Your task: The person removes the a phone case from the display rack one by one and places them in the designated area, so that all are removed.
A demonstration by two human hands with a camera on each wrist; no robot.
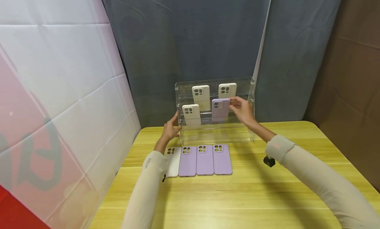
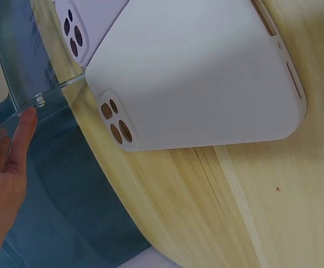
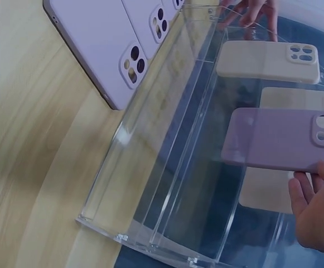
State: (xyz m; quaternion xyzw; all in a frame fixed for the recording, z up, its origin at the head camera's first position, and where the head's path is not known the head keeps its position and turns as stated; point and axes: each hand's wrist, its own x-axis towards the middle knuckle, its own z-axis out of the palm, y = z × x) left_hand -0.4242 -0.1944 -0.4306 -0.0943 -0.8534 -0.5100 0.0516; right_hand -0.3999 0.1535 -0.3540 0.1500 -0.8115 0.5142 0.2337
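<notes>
My right hand (image 1: 243, 112) pinches a purple phone case (image 1: 220, 110) by its right edge, with the case upright in a tier of the clear display rack (image 1: 216, 136). In the right wrist view the thumb and fingers hold that purple case (image 3: 267, 137) near its camera cutouts. At the rack's left side panel, my left hand (image 1: 170, 130) grips the edge, fingers against the clear plastic. White phone cases stand in the rack: one at the left front (image 1: 191, 115), another behind it (image 1: 201, 97), and one at the upper right (image 1: 227, 89).
On the wooden table (image 1: 207, 202), before the rack, a white case (image 1: 173, 161) lies at the left of a row with three purple cases (image 1: 205, 161). A grey curtain (image 1: 190, 34) hangs behind; a white cloth wall (image 1: 65, 64) stands left, a brown one (image 1: 350, 90) right.
</notes>
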